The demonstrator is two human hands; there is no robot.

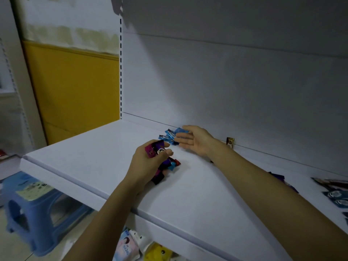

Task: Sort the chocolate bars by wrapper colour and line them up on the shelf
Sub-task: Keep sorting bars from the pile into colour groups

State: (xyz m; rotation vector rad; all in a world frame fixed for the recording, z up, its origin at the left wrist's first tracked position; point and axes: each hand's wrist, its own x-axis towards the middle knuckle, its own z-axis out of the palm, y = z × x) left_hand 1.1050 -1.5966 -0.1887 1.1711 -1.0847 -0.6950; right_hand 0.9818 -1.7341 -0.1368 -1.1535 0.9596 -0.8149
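Observation:
My left hand grips a bunch of chocolate bars in purple, dark, red and light blue wrappers, low over the white shelf. A small cluster of blue-wrapped bars lies at the back of the shelf against the rear panel. My right hand lies beside that cluster with straight fingers, fingertips touching the blue bars, holding nothing. A brown and gold bar stands against the rear panel behind my right wrist.
More bars lie at the shelf's right end: purple, red and dark blue. A blue plastic stool stands on the floor at lower left. Packets sit on the lower shelf. A yellow panel is behind at left.

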